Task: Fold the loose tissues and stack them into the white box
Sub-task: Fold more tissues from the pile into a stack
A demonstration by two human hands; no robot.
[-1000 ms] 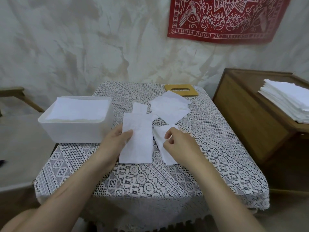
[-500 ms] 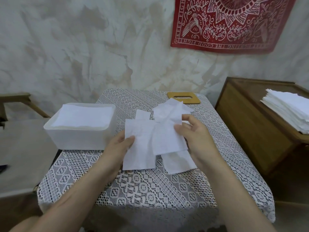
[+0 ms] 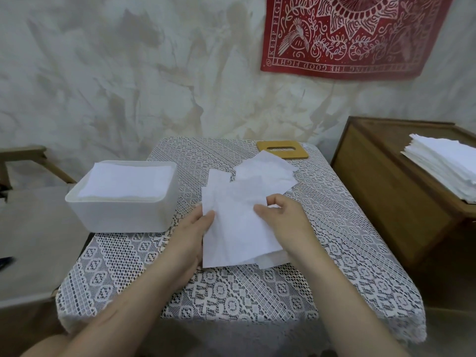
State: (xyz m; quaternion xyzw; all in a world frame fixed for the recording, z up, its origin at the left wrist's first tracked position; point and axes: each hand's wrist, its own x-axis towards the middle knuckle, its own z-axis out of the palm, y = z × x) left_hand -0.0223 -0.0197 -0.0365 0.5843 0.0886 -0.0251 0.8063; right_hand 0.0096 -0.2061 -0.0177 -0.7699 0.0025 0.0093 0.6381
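Observation:
Folded white tissues [image 3: 239, 228] lie overlapped on the lace-covered table [image 3: 231, 300] in front of me. My left hand [image 3: 192, 235] holds their left edge, thumb on top. My right hand [image 3: 283, 220] pinches the upper tissue near its right edge with thumb and curled fingers. More loose tissues [image 3: 268, 173] lie spread just behind. The white box [image 3: 123, 215] stands to the left, filled nearly to its rim with stacked folded tissues [image 3: 126, 182].
A wooden lid with a slot [image 3: 282, 150] lies at the table's far edge. A wooden cabinet [image 3: 391, 202] to the right carries a tall pile of tissues [image 3: 445, 163]. A wooden chair frame [image 3: 23, 155] stands at left. The wall is close behind.
My right hand lifted a tissue from the right and laid it over the folded one under my left hand, which stayed in place. The view tilted upward slightly.

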